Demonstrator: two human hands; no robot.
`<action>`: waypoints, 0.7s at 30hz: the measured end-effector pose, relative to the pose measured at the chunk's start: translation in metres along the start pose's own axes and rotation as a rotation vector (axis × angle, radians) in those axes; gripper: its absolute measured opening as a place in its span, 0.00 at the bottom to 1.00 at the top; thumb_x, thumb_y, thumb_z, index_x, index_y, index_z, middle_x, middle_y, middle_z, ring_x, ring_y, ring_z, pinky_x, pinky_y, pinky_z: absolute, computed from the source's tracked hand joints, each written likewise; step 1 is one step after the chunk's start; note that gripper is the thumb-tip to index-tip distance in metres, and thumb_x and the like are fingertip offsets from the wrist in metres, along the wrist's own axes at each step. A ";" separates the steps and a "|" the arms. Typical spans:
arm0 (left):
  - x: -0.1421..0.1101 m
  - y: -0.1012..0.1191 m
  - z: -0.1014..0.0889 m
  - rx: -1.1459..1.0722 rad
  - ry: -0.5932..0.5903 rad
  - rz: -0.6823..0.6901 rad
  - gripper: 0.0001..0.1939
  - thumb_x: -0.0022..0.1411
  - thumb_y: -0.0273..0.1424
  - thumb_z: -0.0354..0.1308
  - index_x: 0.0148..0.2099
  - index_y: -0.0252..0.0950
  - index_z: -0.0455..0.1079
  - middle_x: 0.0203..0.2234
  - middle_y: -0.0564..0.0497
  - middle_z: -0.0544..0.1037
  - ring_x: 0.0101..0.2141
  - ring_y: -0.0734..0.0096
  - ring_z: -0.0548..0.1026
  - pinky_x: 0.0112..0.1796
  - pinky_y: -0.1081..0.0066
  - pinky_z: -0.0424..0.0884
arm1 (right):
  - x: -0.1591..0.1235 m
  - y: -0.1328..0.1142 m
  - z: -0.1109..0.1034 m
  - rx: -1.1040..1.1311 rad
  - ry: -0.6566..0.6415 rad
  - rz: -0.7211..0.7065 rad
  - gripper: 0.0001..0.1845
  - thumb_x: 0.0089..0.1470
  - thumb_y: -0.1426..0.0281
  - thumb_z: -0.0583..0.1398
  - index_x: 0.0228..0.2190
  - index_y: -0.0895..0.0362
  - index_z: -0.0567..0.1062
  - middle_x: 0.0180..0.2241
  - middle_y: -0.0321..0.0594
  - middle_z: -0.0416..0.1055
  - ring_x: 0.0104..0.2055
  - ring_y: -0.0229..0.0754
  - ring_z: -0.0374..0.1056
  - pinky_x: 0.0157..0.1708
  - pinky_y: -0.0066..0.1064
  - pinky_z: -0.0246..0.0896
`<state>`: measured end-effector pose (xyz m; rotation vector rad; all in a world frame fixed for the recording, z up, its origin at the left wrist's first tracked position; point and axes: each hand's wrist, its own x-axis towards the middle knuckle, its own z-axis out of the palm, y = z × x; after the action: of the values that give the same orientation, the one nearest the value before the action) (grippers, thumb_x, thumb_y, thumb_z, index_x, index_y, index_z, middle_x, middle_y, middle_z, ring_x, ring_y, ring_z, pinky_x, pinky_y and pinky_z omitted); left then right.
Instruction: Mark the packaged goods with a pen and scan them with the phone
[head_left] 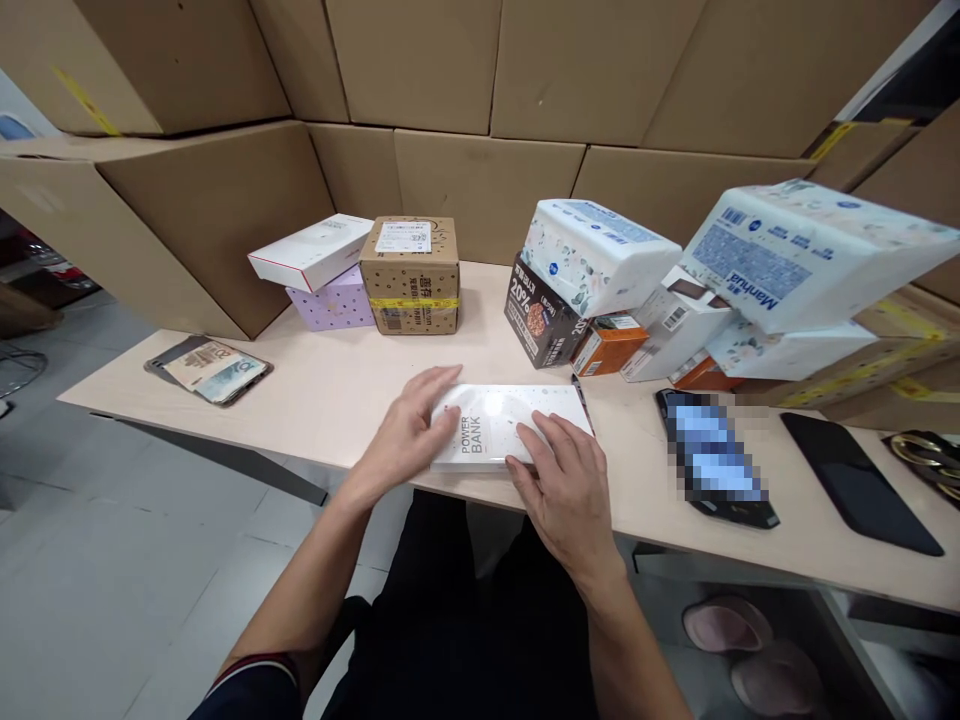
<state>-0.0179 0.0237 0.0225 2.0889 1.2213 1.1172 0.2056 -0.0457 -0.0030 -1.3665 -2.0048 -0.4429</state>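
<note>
A white box printed "POWER BANK" (491, 425) lies flat near the table's front edge, in front of me. My left hand (409, 430) grips its left end, thumb on the top face and fingers along the end and back corner. My right hand (562, 465) is on the box's right part, fingers bent over the top and thumb at the front edge. A dark edge of something shows behind the box's right end; what it is I cannot make out.
Behind stand a brown carton (412, 280), a white box (311, 250) on a purple box (334, 300), a black box (536, 315) and tissue packs (600, 250). Banknotes (214, 370) lie left; a blurred-screen phone (716, 455) and black phone-like slab (859, 480) lie right. Cardboard (450, 190) walls the back.
</note>
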 end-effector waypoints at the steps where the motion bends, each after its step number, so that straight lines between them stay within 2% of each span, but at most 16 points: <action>1: 0.010 -0.002 -0.008 0.044 0.061 -0.018 0.26 0.68 0.35 0.55 0.66 0.48 0.63 0.63 0.46 0.68 0.63 0.58 0.66 0.63 0.49 0.63 | 0.000 0.000 0.000 -0.001 0.001 0.001 0.17 0.63 0.65 0.60 0.51 0.60 0.73 0.54 0.50 0.73 0.58 0.55 0.65 0.57 0.47 0.60; 5: 0.069 -0.012 -0.045 0.363 0.425 0.003 0.34 0.61 0.38 0.62 0.68 0.44 0.60 0.67 0.42 0.59 0.68 0.47 0.55 0.66 0.44 0.54 | 0.000 0.000 0.001 -0.006 0.003 0.000 0.17 0.63 0.65 0.59 0.50 0.59 0.73 0.54 0.50 0.73 0.57 0.55 0.65 0.56 0.47 0.61; 6: 0.086 -0.014 -0.052 0.427 0.453 -0.008 0.37 0.59 0.40 0.64 0.68 0.45 0.60 0.68 0.41 0.56 0.68 0.43 0.53 0.65 0.43 0.52 | 0.001 0.000 0.002 -0.005 0.007 0.000 0.17 0.63 0.65 0.59 0.50 0.60 0.73 0.54 0.50 0.73 0.57 0.55 0.65 0.55 0.47 0.60; 8: 0.117 -0.019 -0.062 0.515 0.438 -0.067 0.39 0.56 0.43 0.65 0.68 0.48 0.60 0.69 0.42 0.53 0.68 0.37 0.51 0.63 0.37 0.52 | 0.001 0.000 0.002 -0.001 0.014 0.000 0.17 0.63 0.65 0.59 0.50 0.60 0.73 0.53 0.50 0.73 0.57 0.55 0.65 0.55 0.47 0.60; 11: 0.146 -0.027 -0.064 0.552 0.364 -0.149 0.34 0.56 0.49 0.64 0.63 0.49 0.67 0.67 0.40 0.56 0.66 0.32 0.55 0.61 0.34 0.54 | 0.000 0.000 0.002 0.002 0.020 0.000 0.16 0.63 0.65 0.59 0.49 0.60 0.73 0.53 0.50 0.73 0.57 0.55 0.65 0.55 0.48 0.60; 15: 0.149 -0.036 -0.056 0.453 0.359 -0.126 0.28 0.59 0.49 0.61 0.59 0.45 0.70 0.64 0.40 0.59 0.62 0.41 0.63 0.62 0.44 0.60 | 0.000 0.000 0.002 0.001 0.013 0.001 0.16 0.63 0.65 0.59 0.50 0.60 0.73 0.54 0.50 0.73 0.57 0.55 0.65 0.56 0.48 0.60; 21: 0.108 -0.040 -0.049 0.494 0.408 0.099 0.26 0.65 0.49 0.55 0.60 0.44 0.69 0.65 0.42 0.56 0.65 0.46 0.58 0.64 0.49 0.57 | 0.000 0.000 0.002 -0.002 0.000 0.007 0.16 0.63 0.65 0.59 0.50 0.59 0.72 0.54 0.50 0.73 0.58 0.55 0.65 0.56 0.47 0.60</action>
<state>-0.0488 0.1371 0.0646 2.3669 1.7476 1.4547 0.2049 -0.0449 -0.0045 -1.3742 -2.0000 -0.4421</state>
